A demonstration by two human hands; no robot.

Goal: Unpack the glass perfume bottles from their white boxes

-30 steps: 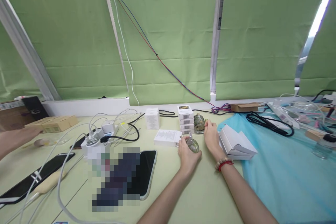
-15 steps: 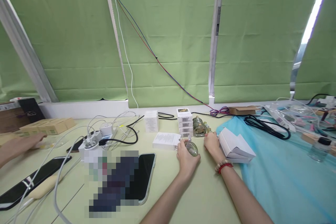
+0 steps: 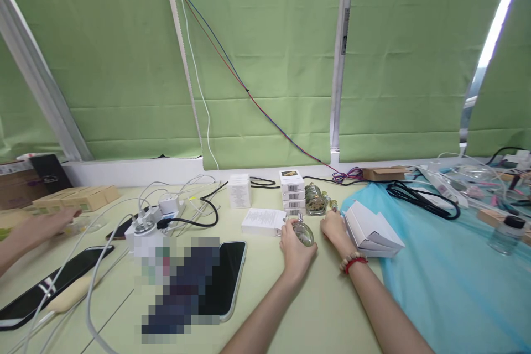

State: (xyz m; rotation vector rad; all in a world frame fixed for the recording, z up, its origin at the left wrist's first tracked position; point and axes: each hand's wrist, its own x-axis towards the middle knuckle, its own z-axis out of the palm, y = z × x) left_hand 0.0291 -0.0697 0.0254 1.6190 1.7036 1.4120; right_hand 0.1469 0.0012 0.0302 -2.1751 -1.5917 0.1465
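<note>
My left hand [image 3: 296, 250] is closed around a small round glass bottle [image 3: 303, 232] with a silver neck, held just above the pale green table [image 3: 323, 310]. My right hand [image 3: 335, 229] rests on the table right of it, fingers curled, close to a white folded carton [image 3: 371, 229]; whether it pinches something small I cannot tell. Behind the hands stand a stack of white barcoded boxes [image 3: 292, 192] and a patterned glass bottle [image 3: 315, 200]. A flat white box [image 3: 264, 221] lies left of my left hand.
Another person's hand [image 3: 39, 227] reaches over tan boxes [image 3: 77, 198] at the far left. Phones [image 3: 226, 276], a white charger hub [image 3: 145, 228] and tangled cables lie at left. A blue cloth [image 3: 448, 271] with a black cable [image 3: 423, 199] and a clear jar [image 3: 504, 235] covers the right.
My right hand has drawn back from the patterned bottle toward me. My left hand keeps hold of the round bottle. The other person's hand shifted slightly right.
</note>
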